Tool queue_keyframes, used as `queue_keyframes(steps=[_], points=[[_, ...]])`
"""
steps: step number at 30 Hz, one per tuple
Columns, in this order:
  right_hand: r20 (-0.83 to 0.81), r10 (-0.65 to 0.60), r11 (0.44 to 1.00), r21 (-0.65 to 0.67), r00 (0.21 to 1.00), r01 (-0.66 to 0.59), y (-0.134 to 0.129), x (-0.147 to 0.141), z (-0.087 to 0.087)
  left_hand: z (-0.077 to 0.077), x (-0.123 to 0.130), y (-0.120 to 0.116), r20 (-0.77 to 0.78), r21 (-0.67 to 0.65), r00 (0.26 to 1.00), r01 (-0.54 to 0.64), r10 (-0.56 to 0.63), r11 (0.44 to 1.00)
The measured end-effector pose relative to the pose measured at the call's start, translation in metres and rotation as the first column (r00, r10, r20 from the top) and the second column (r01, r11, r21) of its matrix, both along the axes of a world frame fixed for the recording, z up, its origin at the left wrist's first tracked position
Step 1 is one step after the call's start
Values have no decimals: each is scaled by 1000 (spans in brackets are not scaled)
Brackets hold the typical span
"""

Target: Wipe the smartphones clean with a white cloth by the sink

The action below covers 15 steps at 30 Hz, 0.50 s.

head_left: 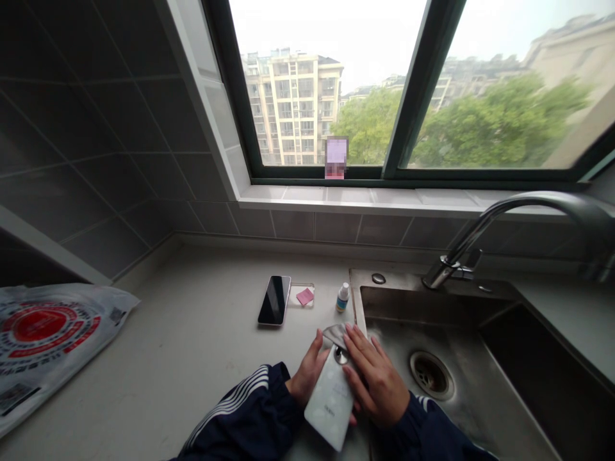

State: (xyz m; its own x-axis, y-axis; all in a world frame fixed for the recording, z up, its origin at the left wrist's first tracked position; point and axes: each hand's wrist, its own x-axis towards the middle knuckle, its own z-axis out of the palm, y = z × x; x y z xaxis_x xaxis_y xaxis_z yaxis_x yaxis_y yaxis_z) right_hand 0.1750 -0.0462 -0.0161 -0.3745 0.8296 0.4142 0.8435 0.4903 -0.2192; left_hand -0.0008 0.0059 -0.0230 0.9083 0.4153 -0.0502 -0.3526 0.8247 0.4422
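A white smartphone (328,402), its back and round camera ring facing up, is tilted over the counter's edge beside the sink. My left hand (307,372) grips it along its left side. With its fingers laid over the phone's upper end, my right hand (377,378) presses a grey cloth (334,333) there; part of the cloth is hidden under the fingers. Just beyond the hands stands a small white-capped bottle (342,299) with a blue and yellow label. Farther left a second phone (274,301) lies dark screen up.
A clear case (311,286) with a pink slip (305,296) on it lies by the dark phone. On the right are a steel sink (391,314) and a curved faucet (471,237). A printed plastic bag (96,304) sits at far left. Behind is a window ledge (307,198).
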Motion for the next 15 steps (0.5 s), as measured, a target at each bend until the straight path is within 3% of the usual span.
queue_keyframes(steps=[6,15], points=[[-5,32,999,15,999,-32,3,3,0,5,-2,1,-22,-65,999,-27,26,998],[1,112,994,-8,994,-112,2,6,5,4,-4,0,0,-118,1000,23,-23,993]])
